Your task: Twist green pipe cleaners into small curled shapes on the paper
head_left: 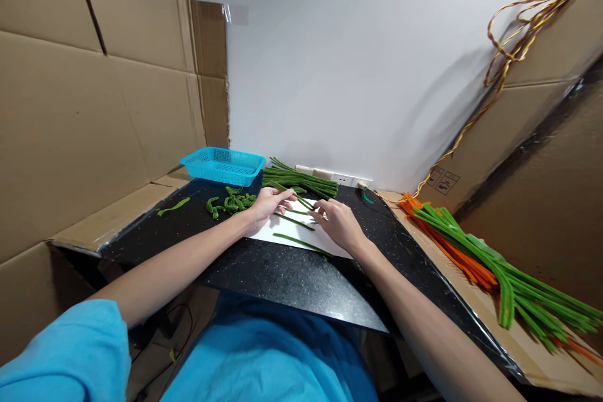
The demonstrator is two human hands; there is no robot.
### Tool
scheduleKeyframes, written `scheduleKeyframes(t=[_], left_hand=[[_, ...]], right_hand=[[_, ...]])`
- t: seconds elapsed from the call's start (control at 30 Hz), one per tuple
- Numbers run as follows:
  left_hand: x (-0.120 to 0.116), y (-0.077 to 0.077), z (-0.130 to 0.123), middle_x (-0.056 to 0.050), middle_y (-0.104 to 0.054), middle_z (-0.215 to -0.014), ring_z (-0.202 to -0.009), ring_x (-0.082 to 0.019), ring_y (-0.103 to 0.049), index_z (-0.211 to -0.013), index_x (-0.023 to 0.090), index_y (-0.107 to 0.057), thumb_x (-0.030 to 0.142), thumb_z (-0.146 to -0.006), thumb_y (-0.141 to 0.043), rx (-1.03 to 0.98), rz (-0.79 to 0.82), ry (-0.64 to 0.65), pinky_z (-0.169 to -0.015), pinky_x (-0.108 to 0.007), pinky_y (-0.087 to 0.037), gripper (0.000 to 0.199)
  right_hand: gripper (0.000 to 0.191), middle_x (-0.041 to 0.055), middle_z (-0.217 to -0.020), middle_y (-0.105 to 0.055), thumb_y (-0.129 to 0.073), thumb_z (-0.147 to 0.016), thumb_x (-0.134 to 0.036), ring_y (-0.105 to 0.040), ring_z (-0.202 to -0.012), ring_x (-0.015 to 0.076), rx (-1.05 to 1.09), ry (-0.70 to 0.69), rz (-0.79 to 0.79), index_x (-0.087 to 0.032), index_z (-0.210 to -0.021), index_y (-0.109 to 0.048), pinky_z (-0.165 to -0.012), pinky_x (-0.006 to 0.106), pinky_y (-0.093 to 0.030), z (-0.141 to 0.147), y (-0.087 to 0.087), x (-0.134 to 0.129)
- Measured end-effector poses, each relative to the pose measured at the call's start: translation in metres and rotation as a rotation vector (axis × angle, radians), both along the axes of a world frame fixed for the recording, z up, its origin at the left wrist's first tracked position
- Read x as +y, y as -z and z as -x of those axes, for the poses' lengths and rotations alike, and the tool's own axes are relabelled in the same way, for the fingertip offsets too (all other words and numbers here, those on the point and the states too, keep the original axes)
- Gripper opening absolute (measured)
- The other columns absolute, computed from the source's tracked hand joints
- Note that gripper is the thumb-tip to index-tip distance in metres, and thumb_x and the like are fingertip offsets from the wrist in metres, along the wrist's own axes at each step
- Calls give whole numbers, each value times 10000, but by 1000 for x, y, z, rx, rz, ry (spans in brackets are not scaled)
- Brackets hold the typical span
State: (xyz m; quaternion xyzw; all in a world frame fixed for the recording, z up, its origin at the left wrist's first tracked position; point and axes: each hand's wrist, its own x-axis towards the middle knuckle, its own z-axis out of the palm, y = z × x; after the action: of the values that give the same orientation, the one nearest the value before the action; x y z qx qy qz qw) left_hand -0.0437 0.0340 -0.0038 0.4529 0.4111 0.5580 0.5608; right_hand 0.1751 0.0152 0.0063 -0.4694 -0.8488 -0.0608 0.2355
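My left hand [264, 207] and my right hand [340, 221] are close together over a white sheet [266, 232]. Between them runs a green pipe cleaner [302, 201], pinched by the left fingers towards its far end and by the right fingers towards its near end. Whether it is one stem or two side by side, I cannot tell. Several straight green stems lie on the sheet below, the nearest stem [301, 244] at its front edge. Left of my left hand sits a pile of bent, curled green pieces [238, 202]. A bundle of long green pipe cleaners [301, 178] lies behind the hands.
A blue mesh basket [221, 166] stands at the back left of the black tabletop [273, 276]. One loose green piece [174, 206] lies further left. Orange stems [464, 260] and green stems [518, 289] rest on cardboard at right. Twisted yellow wire [471, 119] runs to wall sockets [343, 179].
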Motion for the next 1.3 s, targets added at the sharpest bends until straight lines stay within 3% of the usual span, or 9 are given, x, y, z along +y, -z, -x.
scheduleKeyframes(t=[0.37, 0.73, 1.07, 1.3], left_hand=[[-1, -1, 3, -157, -749, -925, -626, -96, -611, -809, 76, -720, 254, -881, -792, -25, -17, -10, -462, -186, -422, 205], [-7, -7, -1, -140, -743, -901, -593, -92, -597, -814, 78, -696, 229, -942, -713, 98, -99, -67, -423, -190, -417, 199], [-2, -1, 0, -126, -727, -891, -515, -84, -590, -786, 92, -637, 283, -986, -666, 174, -110, -19, -348, -194, -389, 278], [-5, -4, -3, -173, -770, -1014, -526, -111, -662, -850, 99, -634, 283, -993, -662, 204, -75, 2, -346, -206, -420, 235]], right_hand=[[129, 57, -868, -743, -647, -997, -271, -662, -783, 206, 72, -10, -23, -192, -1074, -715, -725, 284, -424, -2, 1, 0], [106, 42, -785, -750, -664, -972, -260, -628, -646, 173, 133, -61, 21, -192, -932, -734, -670, 269, -402, 1, 4, 2], [217, 60, -727, -713, -593, -996, -263, -588, -608, 169, 167, -117, -17, -179, -861, -740, -639, 266, -374, 0, 5, 2], [232, 31, -639, -650, -614, -946, -239, -498, -552, 149, 187, -127, 5, -184, -740, -707, -605, 271, -325, -2, 6, 3]])
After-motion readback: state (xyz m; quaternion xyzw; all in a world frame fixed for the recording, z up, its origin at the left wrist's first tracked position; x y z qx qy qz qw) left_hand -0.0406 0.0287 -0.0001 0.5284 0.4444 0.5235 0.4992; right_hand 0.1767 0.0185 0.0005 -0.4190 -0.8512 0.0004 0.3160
